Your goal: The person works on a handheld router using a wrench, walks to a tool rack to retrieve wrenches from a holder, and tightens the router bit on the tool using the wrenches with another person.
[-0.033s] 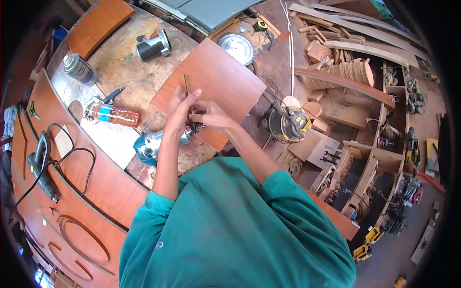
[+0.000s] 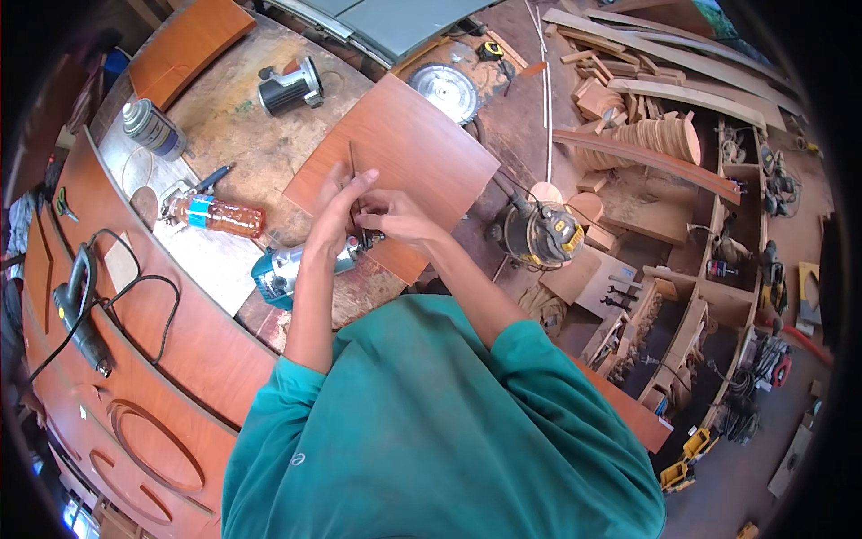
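Note:
My left hand [image 2: 333, 214] and my right hand [image 2: 392, 216] meet over the near left part of a square reddish-brown wood panel [image 2: 422, 144]. A thin dark strip [image 2: 352, 157] sticks up past my left hand's fingers, and its lower part is hidden between the hands. My left hand is closed around it, thumb lying outward. The bent fingers of my right hand pinch at the same spot; what they grip is mostly covered. Just below the hands lies a teal and silver power tool [image 2: 285, 274], its dark end close under my wrists.
Left on the bench are a bottle of reddish liquid [image 2: 218, 216], a spray can [image 2: 154, 130] and a silver-black router motor [image 2: 290, 86]. A circular saw blade [image 2: 444, 92] lies beyond the panel. At right stands a black-yellow machine [image 2: 539, 235]. A corded heat gun [image 2: 83, 314] rests far left.

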Demonstrator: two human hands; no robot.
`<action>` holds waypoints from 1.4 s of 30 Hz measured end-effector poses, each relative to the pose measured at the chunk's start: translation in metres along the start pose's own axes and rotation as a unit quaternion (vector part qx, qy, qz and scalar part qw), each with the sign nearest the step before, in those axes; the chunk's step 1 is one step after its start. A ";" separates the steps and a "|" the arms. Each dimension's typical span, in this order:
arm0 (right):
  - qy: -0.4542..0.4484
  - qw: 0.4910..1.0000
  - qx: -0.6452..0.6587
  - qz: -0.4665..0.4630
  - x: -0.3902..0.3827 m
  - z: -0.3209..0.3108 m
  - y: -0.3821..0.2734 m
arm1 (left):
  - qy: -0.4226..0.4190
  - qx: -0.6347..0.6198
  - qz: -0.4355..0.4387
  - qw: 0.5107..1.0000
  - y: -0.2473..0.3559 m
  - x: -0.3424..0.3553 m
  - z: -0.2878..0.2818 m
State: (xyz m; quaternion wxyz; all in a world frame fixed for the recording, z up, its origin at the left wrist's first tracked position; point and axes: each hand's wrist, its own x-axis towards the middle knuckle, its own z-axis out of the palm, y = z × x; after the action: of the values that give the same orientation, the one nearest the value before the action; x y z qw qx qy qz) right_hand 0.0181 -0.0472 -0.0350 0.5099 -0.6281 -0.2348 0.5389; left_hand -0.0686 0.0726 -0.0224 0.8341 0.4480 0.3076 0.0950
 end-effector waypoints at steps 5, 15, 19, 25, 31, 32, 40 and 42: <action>-0.108 0.988 0.112 -0.013 -0.011 -0.013 -0.028 | -0.083 -0.098 -0.052 0.990 0.018 -0.007 0.003; 0.135 0.978 -0.144 -0.068 0.028 0.027 -0.031 | -0.148 0.038 0.067 0.986 -0.002 -0.007 -0.028; 0.105 0.991 -0.016 -0.077 0.029 0.019 -0.022 | -0.172 0.126 0.084 0.973 0.018 -0.017 -0.022; 0.038 0.994 0.021 -0.105 0.024 0.031 -0.042 | -0.188 0.043 -0.014 0.981 0.029 -0.021 -0.029; -0.071 0.974 0.215 -0.018 0.032 0.000 -0.040 | -0.184 0.165 0.017 0.969 0.019 -0.023 -0.029; -0.027 0.965 0.261 0.000 0.036 -0.008 -0.037 | -0.183 0.168 0.043 0.968 0.013 -0.020 -0.030; 0.202 0.947 -0.225 -0.109 0.083 0.020 -0.035 | -0.151 0.216 -0.030 0.964 0.022 -0.029 -0.026; 0.209 0.945 -0.226 -0.107 0.080 0.020 -0.038 | -0.156 0.250 -0.007 0.956 0.021 -0.028 -0.025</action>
State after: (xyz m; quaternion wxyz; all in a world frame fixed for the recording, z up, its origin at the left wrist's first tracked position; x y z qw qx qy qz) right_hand 0.0338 0.0421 -0.0338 0.4470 -0.7964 -0.3044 0.2707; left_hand -0.1035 0.0893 -0.0038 0.7336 0.6493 0.1906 -0.0615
